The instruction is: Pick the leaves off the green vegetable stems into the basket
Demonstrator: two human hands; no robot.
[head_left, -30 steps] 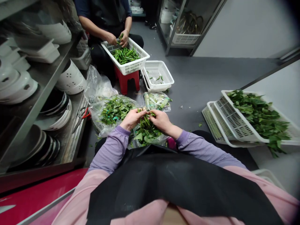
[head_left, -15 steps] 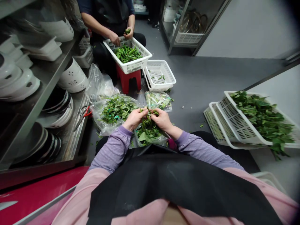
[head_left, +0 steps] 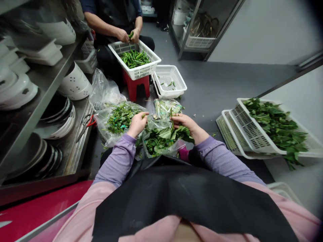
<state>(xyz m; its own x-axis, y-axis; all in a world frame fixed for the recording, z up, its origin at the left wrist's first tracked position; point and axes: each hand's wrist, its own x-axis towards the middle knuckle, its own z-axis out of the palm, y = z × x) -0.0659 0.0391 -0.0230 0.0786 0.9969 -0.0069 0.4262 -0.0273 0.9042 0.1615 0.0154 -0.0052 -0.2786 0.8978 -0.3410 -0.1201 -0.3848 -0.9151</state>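
Note:
My right hand (head_left: 188, 125) is closed round the stems of some leafy greens (head_left: 186, 135), whose leaves hang below the fingers. My left hand (head_left: 138, 123) is closed too, with a short bit of green stem (head_left: 144, 115) showing at its fingertips. Between and below the hands, an open clear plastic bag (head_left: 148, 148) holds more loose greens (head_left: 159, 143). Left of my left hand lies another plastic bag (head_left: 101, 132) filled with leafy greens (head_left: 122, 116). Just beyond the hands is a clear bag of cut stems (head_left: 166, 107).
White baskets (head_left: 254, 129) heaped with greens stand at right. Ahead, a co-worker (head_left: 113, 30) handles green chillies over a white basket (head_left: 142, 71) on a red stool (head_left: 133, 88). Another white basket (head_left: 174, 88) sits beside it. Red-handled scissors (head_left: 87, 124) lie on the left shelf (head_left: 75, 148).
My hands have moved apart: the left goes left with a stem bit, the right goes right with the leafy greens. The co-worker's hands have come together above the chillies.

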